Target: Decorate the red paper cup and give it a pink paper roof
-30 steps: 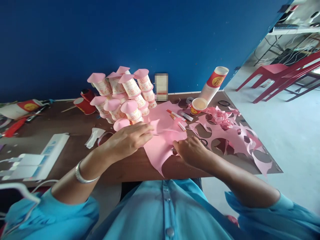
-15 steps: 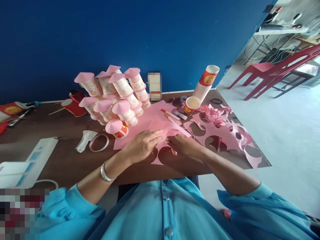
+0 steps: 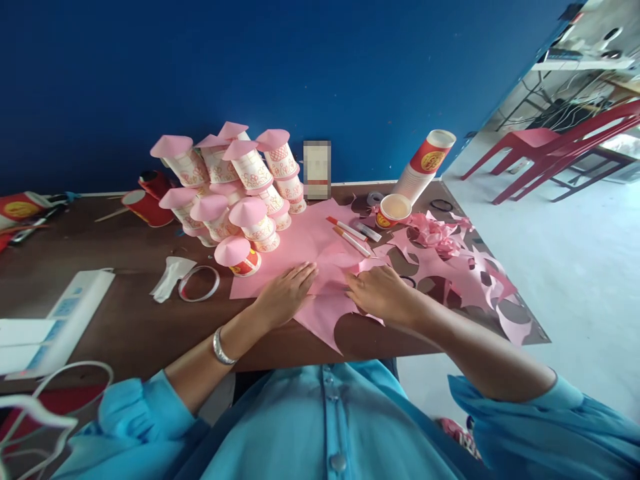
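Observation:
My left hand [image 3: 286,292] lies flat with fingers stretched out, pressing on pink paper [image 3: 323,313] near the table's front edge. This piece has curved cut-outs along its right side. Opposite it, my right hand [image 3: 383,293] has its fingers curled at the paper's right part; the thumb is hidden. Beneath lies a larger pink sheet [image 3: 300,237]. Two markers [image 3: 351,241] and a glue-stick-like tube [image 3: 369,231] rest just beyond my right hand. Left of the sheet, a red paper cup with a pink cone roof [image 3: 233,251] stands before stacked, decorated white cups [image 3: 253,173] with similar roofs.
Tall stacked paper cups [image 3: 425,163] lean near the wall behind an open cup [image 3: 394,210]. Cut pink scraps [image 3: 465,273] cover the table's right end. A tape roll [image 3: 199,284], crumpled white wrapper [image 3: 173,279] and power strip [image 3: 75,313] lie left. A red chair [image 3: 530,143] stands right.
The cut pink paper has shifted and turned, its lower part now reaching closer to the table's front edge. My right hand has moved rightward; my left hand stays flat. The view has shifted slightly.

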### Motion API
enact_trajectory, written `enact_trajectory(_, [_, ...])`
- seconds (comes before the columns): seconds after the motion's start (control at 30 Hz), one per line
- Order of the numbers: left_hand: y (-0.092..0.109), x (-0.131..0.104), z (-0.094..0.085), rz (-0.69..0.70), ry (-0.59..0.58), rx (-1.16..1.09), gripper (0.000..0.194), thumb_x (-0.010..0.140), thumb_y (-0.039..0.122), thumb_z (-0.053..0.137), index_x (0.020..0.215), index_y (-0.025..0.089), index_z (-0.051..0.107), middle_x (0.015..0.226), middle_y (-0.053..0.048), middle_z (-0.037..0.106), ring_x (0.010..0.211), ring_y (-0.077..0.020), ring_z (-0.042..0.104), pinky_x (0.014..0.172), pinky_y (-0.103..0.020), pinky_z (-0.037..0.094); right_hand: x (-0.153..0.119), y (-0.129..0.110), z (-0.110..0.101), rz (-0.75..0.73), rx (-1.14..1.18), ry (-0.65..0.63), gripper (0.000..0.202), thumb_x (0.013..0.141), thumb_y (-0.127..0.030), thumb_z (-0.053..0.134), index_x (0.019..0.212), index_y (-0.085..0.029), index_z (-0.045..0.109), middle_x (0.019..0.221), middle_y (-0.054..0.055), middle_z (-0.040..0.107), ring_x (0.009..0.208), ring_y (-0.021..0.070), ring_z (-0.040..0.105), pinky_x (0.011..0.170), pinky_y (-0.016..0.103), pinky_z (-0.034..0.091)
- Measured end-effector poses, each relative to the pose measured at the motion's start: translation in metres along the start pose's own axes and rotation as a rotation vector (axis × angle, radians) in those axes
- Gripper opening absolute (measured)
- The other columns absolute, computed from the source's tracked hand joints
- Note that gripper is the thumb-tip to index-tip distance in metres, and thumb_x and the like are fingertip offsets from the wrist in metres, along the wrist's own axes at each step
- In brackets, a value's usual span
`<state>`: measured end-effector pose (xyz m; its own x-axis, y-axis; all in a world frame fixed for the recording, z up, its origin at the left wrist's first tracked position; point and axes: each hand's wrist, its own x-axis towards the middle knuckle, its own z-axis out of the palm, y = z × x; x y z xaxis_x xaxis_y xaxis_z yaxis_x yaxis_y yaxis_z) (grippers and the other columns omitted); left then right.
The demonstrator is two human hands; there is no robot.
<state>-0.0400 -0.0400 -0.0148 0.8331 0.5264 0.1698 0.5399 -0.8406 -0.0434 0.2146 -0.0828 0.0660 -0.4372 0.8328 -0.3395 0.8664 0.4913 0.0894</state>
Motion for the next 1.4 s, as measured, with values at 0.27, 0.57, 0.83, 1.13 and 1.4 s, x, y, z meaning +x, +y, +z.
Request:
enact_trajectory(0.27, [0.015, -0.003, -0.038, -0.046, 0.223, 0.008, 0.051, 0.108, 0.029, 0.052, 0.154, 0.007, 0.050, 0.158, -0.022, 0.059, 0.145, -0.0309, 0.060, 0.117, -0.046, 0.054, -0.006, 0.018, -0.001, 0.325, 0.423, 0.027, 0.023, 0.105, -0.025, 0.054, 0.109, -0.020, 0.075, 0.100, 0.010, 0.082, 0.096, 0.0242, 0.076, 0.077, 0.029, 0.047])
enact_trajectory(0.57, [0.020, -0.003, -0.057, -0.155, 0.220, 0.077, 0.065, 0.106, 0.021, 0.052, 0.167, 0.009, 0.033, 0.168, -0.022, 0.047, 0.161, -0.0344, 0.039, 0.131, -0.056, 0.035, 0.019, 0.000, 0.014, 0.391, 0.697, 0.043, 0.028, 0.107, -0.021, 0.043, 0.097, -0.019, 0.069, 0.075, 0.003, 0.080, 0.082, 0.0168, 0.075, 0.073, 0.023, 0.047])
enact_trajectory(0.83, [0.008, 0.012, -0.012, -0.130, -0.022, -0.092, 0.057, 0.110, 0.030, 0.042, 0.162, 0.007, 0.042, 0.169, -0.024, 0.044, 0.160, -0.0359, 0.041, 0.125, -0.057, 0.044, 0.023, -0.005, 0.013, 0.326, 0.536, -0.048, 0.033, 0.111, -0.036, 0.044, 0.113, -0.017, 0.071, 0.098, 0.011, 0.083, 0.103, 0.0248, 0.078, 0.084, 0.029, 0.050])
enact_trajectory(1.13, [0.006, 0.014, 0.003, -0.201, -0.111, -0.093, 0.060, 0.107, 0.031, 0.047, 0.160, 0.004, 0.043, 0.168, -0.027, 0.044, 0.159, -0.0378, 0.041, 0.126, -0.058, 0.042, 0.006, 0.022, 0.006, 0.279, 0.056, 0.002, 0.040, 0.112, -0.037, 0.040, 0.132, -0.019, 0.069, 0.135, 0.019, 0.072, 0.102, 0.0307, 0.077, 0.082, 0.037, 0.053])
enact_trajectory(1.4, [0.012, 0.016, 0.000, -0.202, -0.099, 0.000, 0.058, 0.107, 0.032, 0.046, 0.154, -0.001, 0.051, 0.163, -0.030, 0.049, 0.153, -0.0429, 0.048, 0.120, -0.062, 0.046, 0.024, 0.012, 0.022, 0.060, -0.090, 0.032, 0.055, 0.102, -0.007, 0.032, 0.152, -0.011, 0.054, 0.151, 0.027, 0.060, 0.089, 0.0260, 0.076, 0.072, 0.038, 0.053])
